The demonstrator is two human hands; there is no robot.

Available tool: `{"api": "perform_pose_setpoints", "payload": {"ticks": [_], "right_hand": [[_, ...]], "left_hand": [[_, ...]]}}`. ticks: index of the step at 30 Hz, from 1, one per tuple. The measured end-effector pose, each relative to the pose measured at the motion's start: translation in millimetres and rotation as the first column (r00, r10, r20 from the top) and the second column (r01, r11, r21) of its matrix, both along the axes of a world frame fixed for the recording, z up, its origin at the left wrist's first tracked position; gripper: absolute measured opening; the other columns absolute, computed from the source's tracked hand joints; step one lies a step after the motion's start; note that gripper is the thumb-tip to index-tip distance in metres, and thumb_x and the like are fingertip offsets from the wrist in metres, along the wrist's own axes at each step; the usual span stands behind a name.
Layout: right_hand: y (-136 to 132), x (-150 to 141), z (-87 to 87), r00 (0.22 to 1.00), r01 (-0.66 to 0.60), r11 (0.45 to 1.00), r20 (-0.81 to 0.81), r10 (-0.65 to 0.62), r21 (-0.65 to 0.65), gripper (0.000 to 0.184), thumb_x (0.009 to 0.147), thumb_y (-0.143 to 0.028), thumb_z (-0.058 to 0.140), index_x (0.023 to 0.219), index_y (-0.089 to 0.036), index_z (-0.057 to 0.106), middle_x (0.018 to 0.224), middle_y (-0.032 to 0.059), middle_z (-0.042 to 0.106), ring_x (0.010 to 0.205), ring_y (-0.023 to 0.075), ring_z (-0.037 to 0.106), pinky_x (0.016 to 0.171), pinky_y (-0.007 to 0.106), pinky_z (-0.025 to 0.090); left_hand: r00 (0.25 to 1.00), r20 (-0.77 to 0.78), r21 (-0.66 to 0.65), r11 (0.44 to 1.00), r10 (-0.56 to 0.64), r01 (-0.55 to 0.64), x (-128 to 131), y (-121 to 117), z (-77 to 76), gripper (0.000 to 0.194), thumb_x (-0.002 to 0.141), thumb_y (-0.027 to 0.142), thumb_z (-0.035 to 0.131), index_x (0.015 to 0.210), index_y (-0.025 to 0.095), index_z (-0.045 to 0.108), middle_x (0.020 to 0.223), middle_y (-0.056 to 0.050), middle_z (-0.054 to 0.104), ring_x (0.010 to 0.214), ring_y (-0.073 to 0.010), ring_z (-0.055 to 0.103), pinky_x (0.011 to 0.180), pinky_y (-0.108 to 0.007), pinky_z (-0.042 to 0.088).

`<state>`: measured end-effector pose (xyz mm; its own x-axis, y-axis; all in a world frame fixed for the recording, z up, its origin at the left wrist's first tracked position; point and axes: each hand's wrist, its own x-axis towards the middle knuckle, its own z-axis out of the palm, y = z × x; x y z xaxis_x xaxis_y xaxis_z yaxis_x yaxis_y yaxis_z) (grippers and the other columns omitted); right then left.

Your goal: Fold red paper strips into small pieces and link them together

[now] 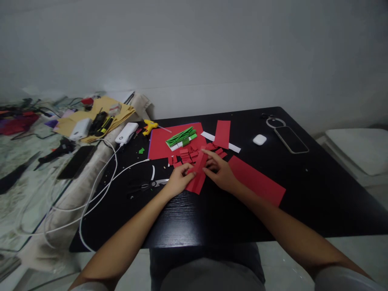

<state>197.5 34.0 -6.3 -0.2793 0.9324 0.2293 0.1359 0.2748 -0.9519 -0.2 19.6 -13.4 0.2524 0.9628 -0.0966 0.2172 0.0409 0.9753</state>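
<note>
Both hands are on a folded strip of red paper [198, 178] above the black table. My left hand [179, 179] pinches its left edge between thumb and fingers. On the other side, my right hand [218, 171] grips the strip's upper right edge, its thumb and fingers bent round it. Just beyond lie several small red paper pieces [184, 153], partly hidden by the fingers. A bundle of folded green paper [182, 137] rests on a large red sheet [157, 147] behind them. Scissors [153, 184] lie left of my left hand.
A red sheet [257, 180] lies under my right forearm. Behind it are a smaller red rectangle [222, 133] and a white strip [235, 148]. A yellow glue gun [149, 127], white power bank [126, 132], white cables [115, 178], earbud case [260, 140] and phone [291, 139] surround the work.
</note>
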Motion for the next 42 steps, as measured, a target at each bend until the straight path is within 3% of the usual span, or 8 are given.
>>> {"api": "perform_pose_setpoints", "payload": {"ticks": [3, 8, 12, 18, 24, 31, 39, 42], "right_hand": [[3.1, 2.3, 0.4, 0.998, 0.017, 1.0, -0.063, -0.017, -0.003, 0.073, 0.084, -0.023, 0.065, 0.151, -0.029, 0.037, 0.108, 0.0056, 0.066, 0.085, 0.0165, 0.064, 0.074, 0.03, 0.056], [7.3, 5.5, 0.5, 0.985, 0.15, 0.988, -0.088, -0.151, -0.027, 0.051, 0.087, -0.033, 0.064, 0.136, -0.025, 0.054, 0.119, 0.0093, 0.063, 0.084, 0.017, 0.065, 0.072, 0.032, 0.059], [6.3, 5.2, 1.4, 0.979, 0.154, 0.986, -0.122, -0.161, -0.07, 0.037, 0.09, -0.038, 0.061, 0.123, -0.023, 0.062, 0.1, 0.0065, 0.067, 0.081, 0.0178, 0.067, 0.072, 0.033, 0.061], [4.4, 4.9, 3.3, 0.967, 0.231, 0.97, -0.089, -0.238, -0.082, 0.036, 0.088, -0.042, 0.064, 0.118, -0.022, 0.067, 0.093, 0.0057, 0.068, 0.079, 0.0196, 0.069, 0.07, 0.034, 0.063], [5.8, 5.8, 1.3, 0.951, 0.298, 0.951, 0.052, -0.303, 0.087, 0.04, 0.087, -0.037, 0.066, 0.123, -0.022, 0.068, 0.098, 0.0074, 0.07, 0.079, 0.0187, 0.067, 0.075, 0.035, 0.06], [4.0, 4.9, 2.1, 0.956, 0.272, 0.949, 0.069, -0.285, 0.16, 0.038, 0.09, -0.037, 0.062, 0.126, -0.024, 0.065, 0.107, 0.0085, 0.068, 0.085, 0.0188, 0.067, 0.074, 0.033, 0.06], [0.5, 2.3, 1.6, 0.966, 0.249, 0.958, 0.038, -0.256, 0.14, 0.028, 0.087, -0.038, 0.067, 0.11, -0.023, 0.065, 0.108, 0.0096, 0.069, 0.086, 0.0212, 0.07, 0.072, 0.034, 0.06], [1.2, 2.4, 0.2, 0.972, 0.228, 0.965, 0.033, -0.234, 0.13, 0.039, 0.087, -0.036, 0.067, 0.124, -0.023, 0.06, 0.108, 0.0097, 0.068, 0.084, 0.0202, 0.07, 0.072, 0.034, 0.06]], "left_hand": [[0.993, -0.113, 0.063, 0.998, -0.02, 0.027, -1.5, -1.0, -0.8, 0.016, 0.081, 0.032, 0.063, 0.082, 0.016, 0.063, 0.064, 0.003, 0.053, 0.059, -0.0119, 0.045, 0.058, -0.023, 0.034], [0.98, -0.197, 0.102, 0.994, -0.011, 0.032, -1.4, -2.1, 3.2, 0.013, 0.08, 0.028, 0.061, 0.08, 0.016, 0.063, 0.066, 0.003, 0.056, 0.061, -0.0126, 0.047, 0.06, -0.023, 0.035], [0.978, -0.208, 0.102, 0.994, -0.003, 0.025, -1.6, -1.4, 3.1, 0.011, 0.08, 0.027, 0.061, 0.078, 0.016, 0.062, 0.064, 0.003, 0.054, 0.061, -0.0129, 0.046, 0.06, -0.023, 0.034], [0.985, -0.172, 0.085, 0.996, 0.003, 0.011, -2.0, -0.3, 0.2, 0.012, 0.079, 0.029, 0.063, 0.076, 0.017, 0.062, 0.062, 0.003, 0.052, 0.06, -0.0129, 0.045, 0.057, -0.023, 0.033], [0.997, -0.083, -0.011, 1.0, -0.004, 0.003, -0.9, 1.5, 0.3, 0.019, 0.077, 0.033, 0.065, 0.073, 0.016, 0.059, 0.058, 0.004, 0.051, 0.054, -0.011, 0.043, 0.054, -0.023, 0.031], [0.993, 0.113, -0.186, 0.982, 0.041, -0.019, 0.6, 3.9, 5.8, 0.021, 0.072, 0.035, 0.068, 0.072, 0.016, 0.058, 0.06, 0.004, 0.056, 0.052, -0.0109, 0.048, 0.056, -0.023, 0.033], [0.994, 0.097, -0.171, 0.985, 0.046, -0.028, 0.8, 4.0, 6.0, 0.021, 0.07, 0.034, 0.07, 0.07, 0.016, 0.057, 0.057, 0.005, 0.052, 0.051, -0.01, 0.044, 0.054, -0.022, 0.028], [0.994, 0.1, -0.173, 0.985, 0.038, -0.02, 1.0, 3.8, 5.5, 0.022, 0.071, 0.035, 0.069, 0.071, 0.016, 0.057, 0.058, 0.005, 0.052, 0.051, -0.0102, 0.044, 0.054, -0.023, 0.029]]}}
